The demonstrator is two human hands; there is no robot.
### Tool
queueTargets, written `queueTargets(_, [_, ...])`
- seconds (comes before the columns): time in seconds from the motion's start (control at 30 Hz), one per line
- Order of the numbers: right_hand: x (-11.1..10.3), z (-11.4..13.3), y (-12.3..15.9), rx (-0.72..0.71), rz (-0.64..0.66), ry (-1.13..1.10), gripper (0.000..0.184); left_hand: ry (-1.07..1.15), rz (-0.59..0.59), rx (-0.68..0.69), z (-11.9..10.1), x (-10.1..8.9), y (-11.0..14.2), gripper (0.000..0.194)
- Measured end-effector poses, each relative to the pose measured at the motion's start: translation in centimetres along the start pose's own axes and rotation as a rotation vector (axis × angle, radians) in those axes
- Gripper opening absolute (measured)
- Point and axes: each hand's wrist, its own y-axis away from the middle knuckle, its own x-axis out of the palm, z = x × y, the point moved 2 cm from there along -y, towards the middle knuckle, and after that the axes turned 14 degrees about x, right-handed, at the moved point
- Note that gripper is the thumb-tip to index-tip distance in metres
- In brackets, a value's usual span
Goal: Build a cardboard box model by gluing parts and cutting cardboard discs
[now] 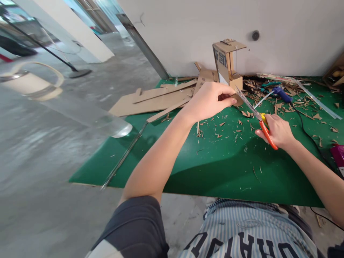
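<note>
My left hand [211, 100] pinches a small piece of brown cardboard [238, 100] above the green table [204, 165]. My right hand [278, 130] grips a pair of scissors [266, 134] with orange and yellow handles. The scissor blades point up and to the left, with their tips beside the cardboard piece. Whether the blades touch the piece, I cannot tell. Just behind my left hand stands an upright cardboard structure [221, 62] with a flat top and dark printed characters.
Cardboard sheets and strips [153, 100] lie at the table's back left. A blue glue gun [282, 94] with a black cord rests among scattered scraps at the right. A clear plastic bottle [118, 129] stands at the left edge, near a thin rod [125, 156].
</note>
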Motion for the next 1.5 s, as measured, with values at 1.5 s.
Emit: queueTargets(1.5, [1.4,1.5,-0.1,0.438,0.305,-1.277,0.037,1.020,0.130,-0.441,2.4,9.6,0.4,0.013])
